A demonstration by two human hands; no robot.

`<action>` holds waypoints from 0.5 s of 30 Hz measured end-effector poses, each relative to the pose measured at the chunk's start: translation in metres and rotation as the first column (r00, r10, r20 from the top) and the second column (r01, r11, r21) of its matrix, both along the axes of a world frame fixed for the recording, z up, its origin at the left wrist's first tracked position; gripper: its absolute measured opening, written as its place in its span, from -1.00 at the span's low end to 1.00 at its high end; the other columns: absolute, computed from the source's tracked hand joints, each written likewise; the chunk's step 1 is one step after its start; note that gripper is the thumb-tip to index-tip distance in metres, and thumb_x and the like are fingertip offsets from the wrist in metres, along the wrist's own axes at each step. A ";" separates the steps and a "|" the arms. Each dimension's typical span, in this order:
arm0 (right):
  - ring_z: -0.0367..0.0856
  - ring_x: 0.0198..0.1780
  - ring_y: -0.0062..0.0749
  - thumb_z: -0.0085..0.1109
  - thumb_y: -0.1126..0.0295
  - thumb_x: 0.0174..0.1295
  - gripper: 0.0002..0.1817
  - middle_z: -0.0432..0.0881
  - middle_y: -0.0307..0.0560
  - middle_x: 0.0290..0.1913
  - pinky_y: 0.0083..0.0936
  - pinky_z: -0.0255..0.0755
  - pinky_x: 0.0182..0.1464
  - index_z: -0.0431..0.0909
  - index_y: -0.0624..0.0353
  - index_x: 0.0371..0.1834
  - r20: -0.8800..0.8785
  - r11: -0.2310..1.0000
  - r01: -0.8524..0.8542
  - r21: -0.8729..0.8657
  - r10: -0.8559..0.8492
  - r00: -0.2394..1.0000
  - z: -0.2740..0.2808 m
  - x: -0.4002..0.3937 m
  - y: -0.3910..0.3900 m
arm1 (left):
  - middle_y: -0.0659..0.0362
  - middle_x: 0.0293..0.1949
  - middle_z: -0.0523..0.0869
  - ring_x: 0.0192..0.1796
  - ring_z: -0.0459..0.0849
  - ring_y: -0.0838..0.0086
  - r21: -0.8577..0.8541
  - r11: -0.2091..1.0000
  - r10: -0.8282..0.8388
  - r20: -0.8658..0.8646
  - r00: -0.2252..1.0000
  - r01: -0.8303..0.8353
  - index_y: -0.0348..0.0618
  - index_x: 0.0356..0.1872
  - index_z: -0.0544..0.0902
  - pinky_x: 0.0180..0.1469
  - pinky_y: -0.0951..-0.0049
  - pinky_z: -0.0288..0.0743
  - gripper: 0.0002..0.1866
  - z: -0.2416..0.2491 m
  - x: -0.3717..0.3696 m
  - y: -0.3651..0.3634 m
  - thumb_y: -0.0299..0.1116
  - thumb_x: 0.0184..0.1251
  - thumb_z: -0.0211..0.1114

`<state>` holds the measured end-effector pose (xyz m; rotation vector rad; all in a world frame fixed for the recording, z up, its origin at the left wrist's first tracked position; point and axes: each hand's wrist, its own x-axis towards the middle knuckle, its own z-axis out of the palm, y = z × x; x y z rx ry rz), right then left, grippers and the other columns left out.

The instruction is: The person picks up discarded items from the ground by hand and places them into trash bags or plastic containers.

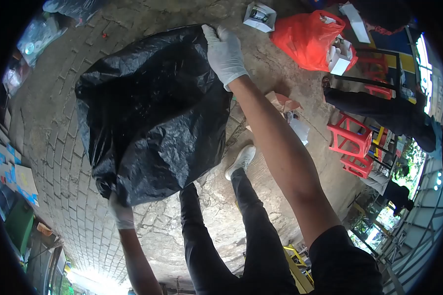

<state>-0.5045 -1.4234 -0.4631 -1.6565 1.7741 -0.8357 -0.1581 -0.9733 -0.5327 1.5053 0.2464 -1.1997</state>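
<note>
A large black plastic bag (170, 142) is spread out in front of me, its wrinkled sheet stretched between my two hands. White-gloved, my right hand (226, 55) pinches the bag's top right edge. At the lower left, my left hand (119, 211), also in a white glove, grips a bunched corner; the plastic hides some of its fingers. Dark folds in the middle of the bag look like its mouth, but I cannot make out anything inside.
A red plastic bag (305, 39) with white boxes stands at the upper right, near an open white box (259, 17). Crumpled paper (283, 102) lies on the floor. Red stools (350, 135) and another person's leg (374, 105) are at right. Clear bags (38, 39) lie at left.
</note>
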 end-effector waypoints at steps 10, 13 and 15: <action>0.71 -0.02 0.30 0.11 0.19 0.57 -0.67 0.73 0.31 -0.06 0.05 0.57 0.03 0.66 0.19 0.15 -0.311 0.938 -0.322 -0.128 0.271 0.911 0.015 -0.041 0.014 | 0.10 0.52 0.49 0.54 0.43 0.34 0.043 0.975 -0.219 0.309 0.925 0.216 -0.13 0.61 0.34 0.60 0.26 0.27 -0.34 -0.020 0.023 -0.102 -0.02 0.66 0.15; 0.64 0.07 0.20 -0.02 0.28 0.63 -0.64 0.66 0.37 0.06 -0.03 0.48 0.15 0.56 0.37 0.19 -0.124 0.940 -0.320 -0.120 0.305 0.944 0.032 -0.058 0.036 | 0.10 0.45 0.53 0.47 0.48 0.34 0.060 0.950 -0.305 0.373 0.876 0.306 -0.14 0.55 0.39 0.54 0.27 0.32 -0.40 0.010 -0.001 -0.183 -0.08 0.64 0.16; 0.61 0.02 0.10 -0.06 0.14 0.68 -0.52 0.66 0.29 -0.07 -0.14 0.41 0.18 0.55 0.47 0.00 -0.106 0.866 -0.449 -0.221 0.436 0.894 0.020 -0.082 0.041 | 0.10 0.40 0.56 0.43 0.51 0.34 0.061 0.958 -0.282 0.358 0.890 0.279 -0.15 0.51 0.42 0.50 0.27 0.36 -0.44 0.014 -0.030 -0.209 -0.13 0.63 0.17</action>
